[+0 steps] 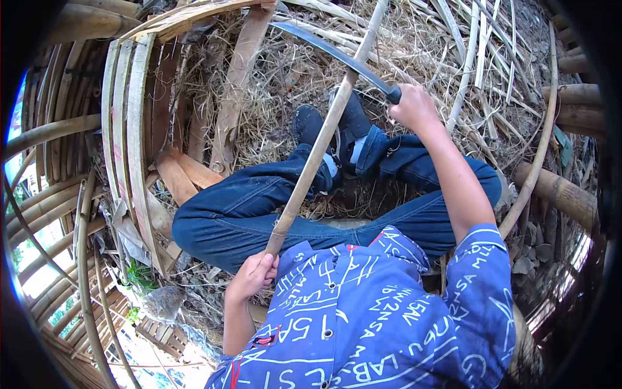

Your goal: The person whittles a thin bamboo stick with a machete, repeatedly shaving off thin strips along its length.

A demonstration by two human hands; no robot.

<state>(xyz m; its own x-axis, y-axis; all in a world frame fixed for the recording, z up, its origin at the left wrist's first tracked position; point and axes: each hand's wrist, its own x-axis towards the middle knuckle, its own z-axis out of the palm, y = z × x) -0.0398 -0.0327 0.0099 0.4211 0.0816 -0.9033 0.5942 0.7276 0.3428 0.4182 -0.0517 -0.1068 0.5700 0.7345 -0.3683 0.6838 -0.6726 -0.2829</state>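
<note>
My left hand (254,277) is wrapped round the lower end of a long bamboo stick (315,155), close to my waist. The stick slants up and away over my crossed legs to the top of the view. In my right hand (416,109) is the dark handle of a long machete (324,47), its blade pointing up and to the left. The blade crosses the stick beyond my feet, overlapping it in this view, and the stick has a darker mark just below that crossing.
Dry shavings and fibres (265,123) cover the ground around my shoes. Slatted wooden crate pieces (133,123) stand at left, beside bamboo fencing (55,201). Thin split bamboo strips (476,52) lie at upper right, and a thick bamboo pole (560,194) lies at right.
</note>
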